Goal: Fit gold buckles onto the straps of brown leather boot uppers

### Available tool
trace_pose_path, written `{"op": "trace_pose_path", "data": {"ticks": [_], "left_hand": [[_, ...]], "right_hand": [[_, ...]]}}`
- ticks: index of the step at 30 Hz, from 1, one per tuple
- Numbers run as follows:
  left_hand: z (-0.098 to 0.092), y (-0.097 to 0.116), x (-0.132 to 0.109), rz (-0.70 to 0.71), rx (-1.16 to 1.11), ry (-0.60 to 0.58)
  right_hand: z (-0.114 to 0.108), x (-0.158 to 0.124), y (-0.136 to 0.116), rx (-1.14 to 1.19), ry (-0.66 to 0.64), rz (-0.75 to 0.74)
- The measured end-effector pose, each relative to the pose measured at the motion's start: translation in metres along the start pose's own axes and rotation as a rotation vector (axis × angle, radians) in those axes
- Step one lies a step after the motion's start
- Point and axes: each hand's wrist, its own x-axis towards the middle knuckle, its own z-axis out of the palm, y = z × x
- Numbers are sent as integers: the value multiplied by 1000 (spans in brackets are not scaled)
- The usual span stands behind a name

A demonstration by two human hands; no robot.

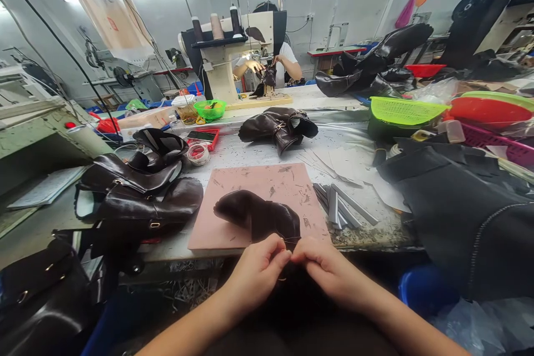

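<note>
Brown, glossy and softly folded, a boot upper (273,214) lies on the pink board (208,228) at the near edge of the bench (225,150), its closer end running down to the worker's hands. From where I stand, the left hand (261,267) has its grip pressed together, thumb against fingers, and the right hand (329,270) mirrors it just beside; between them they pinch a thin strand (292,238), too fine for me to tell what it is.

Grey strips (344,208) are scattered right by the board, near some white paper sheets (342,164). Beyond the board sits another boot (275,128) on its side, and over to the left is a heap of buckled boots (144,203). A phone (201,136) rests in a red tray (214,139). Across from us, a co-worker (288,55) handles dark material at a sewing machine (221,64).
</note>
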Motion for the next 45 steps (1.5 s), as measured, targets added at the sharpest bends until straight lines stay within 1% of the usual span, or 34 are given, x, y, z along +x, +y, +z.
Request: {"op": "trace_pose_path", "data": {"ticks": [3, 5, 8, 10, 12, 15, 16, 18, 20, 22, 26, 29, 34, 39, 41, 43, 45], "left_hand": [[2, 2, -1, 39, 64, 48], [4, -1, -1, 41, 52, 75], [9, -8, 0, -44, -123, 116], [12, -12, 3, -104, -268, 139], [13, -15, 5, -128, -389, 142], [8, -16, 5, -155, -558, 85], [6, -15, 5, -157, -601, 49], [0, -15, 4, -140, -639, -59], [-4, -15, 4, -109, -618, -153], [-6, -16, 5, -97, -569, -195], [-6, -17, 7, -83, -465, -189], [-6, -17, 7, -55, -384, -152], [-4, -17, 4, -71, -376, -153], [-1, -17, 2, -91, -107, -87], [-1, -15, 2, -75, -40, -64], [-3, -13, 2, -56, -66, -84], [-5, -11, 2, -55, -204, -142]], "right_hand": [[1, 1, -3, 14, -16, 53], [2, 3, -4, 10, -18, 55], [3, 6, -6, -66, -32, 33], [0, 6, -7, -151, -65, 19], [-4, 5, -7, -238, -84, 13], [-12, 2, -2, -285, -66, 13], [-14, 1, 0, -266, -62, 13], [-16, 0, 5, -205, -66, 14], [-15, 0, 7, -175, -57, 19], [-11, 1, 5, -176, -38, 27], [-4, 3, 0, -147, -23, 60], [-2, 3, -3, -98, -14, 104], [-3, 4, -3, 17, -23, 125], [-3, 5, -4, 52, -53, 119], [-1, 4, -5, 40, -33, 133], [1, 4, -5, 18, -6, 144], [3, 4, -5, 20, 6, 149]]}}
